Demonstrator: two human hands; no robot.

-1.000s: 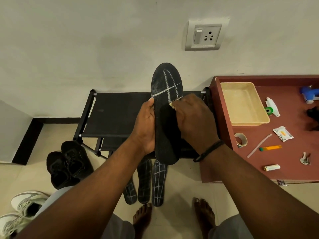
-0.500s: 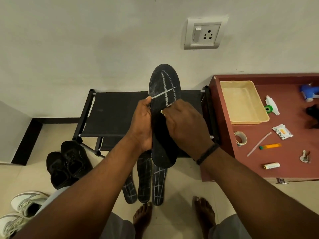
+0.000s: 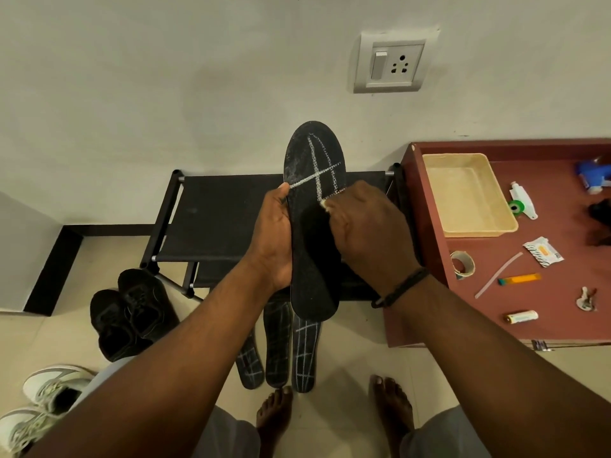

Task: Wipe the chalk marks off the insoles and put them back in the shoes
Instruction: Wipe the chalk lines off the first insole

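Right hand (image 3: 367, 229) curled around a small pale wad (image 3: 326, 206), cloth or sponge, cannot tell which; only a corner shows past the knuckles, pressed against the face of the held insole (image 3: 314, 226). Left hand (image 3: 276, 239) grips that insole along its left edge, thumb up on the face near the end of a chalk line, fingers hidden behind. Insole held upright, toe end up, in front of the black shoe rack (image 3: 218, 213). Chalk marks (image 3: 319, 170) remain on the toe half: one long line, crossing lines, a pale smear at the toe's left rim. Heel half, below the wad, looks dark and free of chalk. Judgement: wiping about half done on this insole. Three more insoles (image 3: 291, 352) stand on the floor in front of the rack and beneath the held one, all carrying chalk grids. Black shoes (image 3: 129, 312) left of the rack on the floor; white shoes (image 3: 43, 401) further left, nearer the person. Red table (image 3: 515, 305) right of the rack. Risks: the insole is thin and supported along one edge only, so hard pressure near the toe could fold it or twist it from the left grip. A chalk-loaded wad may smear dust instead of lifting it, as at the toe rim. Mixing pairs on reinsertion possible; all insoles look alike.
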